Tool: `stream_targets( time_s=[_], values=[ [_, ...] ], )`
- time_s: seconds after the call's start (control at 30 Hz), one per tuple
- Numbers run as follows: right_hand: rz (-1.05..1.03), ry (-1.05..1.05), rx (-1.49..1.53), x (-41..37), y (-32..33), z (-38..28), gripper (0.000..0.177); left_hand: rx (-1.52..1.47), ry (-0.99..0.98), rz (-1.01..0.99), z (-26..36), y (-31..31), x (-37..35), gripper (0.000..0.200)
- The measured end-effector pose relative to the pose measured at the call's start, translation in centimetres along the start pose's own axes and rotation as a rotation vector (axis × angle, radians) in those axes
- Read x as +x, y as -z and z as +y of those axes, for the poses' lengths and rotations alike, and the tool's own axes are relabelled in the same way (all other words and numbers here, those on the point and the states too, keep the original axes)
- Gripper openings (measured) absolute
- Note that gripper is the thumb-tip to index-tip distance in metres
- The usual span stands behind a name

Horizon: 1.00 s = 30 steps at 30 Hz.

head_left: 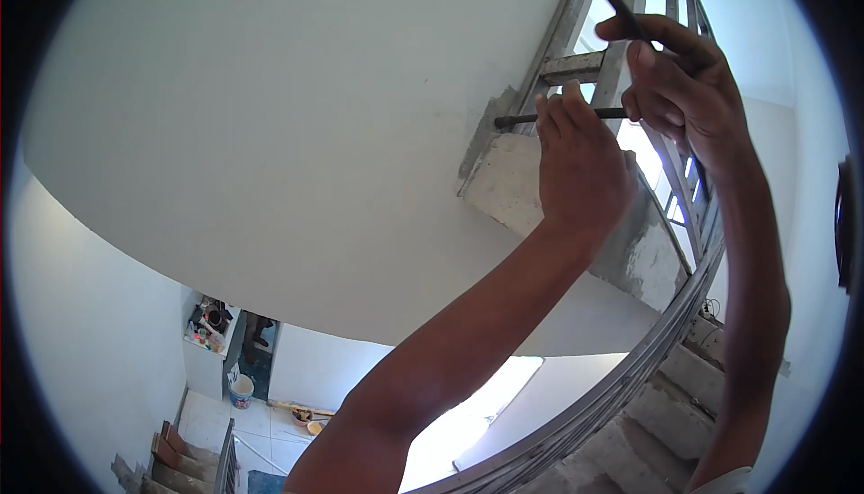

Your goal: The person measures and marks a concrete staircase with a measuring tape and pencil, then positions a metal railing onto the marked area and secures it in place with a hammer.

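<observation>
A dark L-shaped socket wrench runs level from its socket end at the wall to a bent end that points up. My left hand is closed about the shaft, fingers lying over it near the socket. At the bend, my right hand grips the wrench with thumb and fingers. The socket end sits right at a rough grey cement patch on the white curved wall. Below my left hand is a pale concrete ledge, and a metal railing rises behind both hands.
A curved metal stair rail sweeps below my arms beside concrete steps on the right. Far down at the left are a tiled floor, a white bucket, a cluttered counter and brown-edged steps.
</observation>
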State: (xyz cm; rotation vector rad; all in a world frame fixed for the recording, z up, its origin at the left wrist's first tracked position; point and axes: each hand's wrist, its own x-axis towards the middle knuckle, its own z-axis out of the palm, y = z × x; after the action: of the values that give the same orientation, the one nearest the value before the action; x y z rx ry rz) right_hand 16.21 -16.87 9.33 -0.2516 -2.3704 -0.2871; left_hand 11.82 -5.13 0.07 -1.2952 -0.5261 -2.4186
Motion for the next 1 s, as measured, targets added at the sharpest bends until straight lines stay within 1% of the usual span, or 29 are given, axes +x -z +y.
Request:
stream_targets(
  time_s=[0.03, 0.07, 0.13, 0.17, 0.2, 0.27, 0.3, 0.33, 0.4, 0.47, 0.5, 0.53, 0.6, 0.63, 0.7, 0.73, 0.8, 0.83, 0.87, 0.93, 1.0],
  values=[
    [0.132, -0.035, 0.028, -0.7, -0.5, 0.2, 0.036, 0.065, -0.048, 0.045, 0.0, -0.3, -0.1, 0.087],
    [0.209, -0.077, 0.101, -1.1, -0.5, 0.4, 0.039, 0.059, -0.041, 0.039, 0.1, -0.3, -0.2, 0.087],
    [0.466, -0.099, 0.389, -1.7, -2.6, 0.8, 0.041, -0.019, -0.017, 0.010, -0.2, -0.1, -0.2, 0.089],
    [0.606, -0.112, 0.462, -1.9, -3.6, 0.9, 0.039, -0.053, 0.003, -0.004, -0.4, -0.1, -0.2, 0.089],
    [0.755, -0.048, 0.616, -1.5, -5.1, 1.3, 0.037, -0.088, 0.023, -0.017, -0.6, -0.1, -0.3, 0.089],
    [1.198, -0.137, 0.656, 0.4, -8.6, -0.3, 0.026, -0.218, 0.028, -0.022, -1.3, 0.2, -0.2, 0.086],
    [1.223, -0.168, 0.776, 1.1, -11.5, -3.8, 0.017, -0.257, 0.025, -0.025, -1.5, 0.4, -0.2, 0.086],
    [1.150, -0.111, 0.738, 1.6, -12.8, -3.3, 0.015, -0.235, 0.012, 0.000, -1.7, 0.7, -0.4, 0.087],
    [1.087, -0.112, 0.645, 1.7, -12.6, -3.0, 0.020, -0.230, -0.006, 0.064, -1.0, 0.6, -0.8, 0.089],
    [1.168, -0.141, 0.519, 1.6, -10.1, -3.0, 0.026, -0.229, -0.049, 0.145, -0.2, 0.4, -0.2, 0.091],
    [1.077, -0.111, 0.387, 0.3, -8.3, -3.3, 0.039, -0.221, -0.077, 0.189, -0.1, 0.5, 0.4, 0.092],
    [0.882, 0.010, 0.428, -1.1, -6.4, -4.0, 0.043, -0.217, -0.082, 0.204, 0.2, 0.7, 0.7, 0.092],
    [0.722, 0.091, 0.344, -1.6, -5.0, -5.7, 0.044, -0.117, -0.167, -0.009, 0.7, 0.8, 0.1, 0.099],
    [0.728, 0.098, 0.339, -1.6, -4.3, -5.5, 0.044, -0.097, -0.203, 0.022, 0.7, 1.0, 0.0, 0.100],
    [0.523, 0.064, 0.371, -1.0, -2.8, -4.9, 0.045, -0.074, -0.185, 0.054, 1.0, 1.4, 0.1, 0.100],
    [0.522, 0.069, 0.364, -0.8, -2.1, -4.5, 0.045, -0.035, -0.165, 0.084, 1.1, 1.6, 0.2, 0.100],
    [0.315, 0.044, 0.347, -0.4, -1.2, -4.1, 0.046, -0.084, -0.144, 0.064, 0.9, 1.6, 0.2, 0.099],
    [0.308, -0.006, 0.292, -0.3, -0.7, -4.1, 0.046, -0.061, -0.153, 0.053, 0.8, 1.5, 0.2, 0.099],
    [0.307, -0.001, 0.291, 0.0, -0.3, -3.9, 0.046, -0.037, -0.164, 0.042, 0.7, 1.5, 0.2, 0.099],
    [0.166, -0.084, 0.308, 0.7, 1.0, -3.1, 0.045, -0.008, -0.152, 0.035, 0.5, 1.3, 0.1, 0.099],
    [0.141, -0.096, 0.288, 1.2, 1.8, -2.1, 0.047, 0.015, -0.134, 0.026, 0.3, 1.1, 0.1, 0.099]
  ],
)
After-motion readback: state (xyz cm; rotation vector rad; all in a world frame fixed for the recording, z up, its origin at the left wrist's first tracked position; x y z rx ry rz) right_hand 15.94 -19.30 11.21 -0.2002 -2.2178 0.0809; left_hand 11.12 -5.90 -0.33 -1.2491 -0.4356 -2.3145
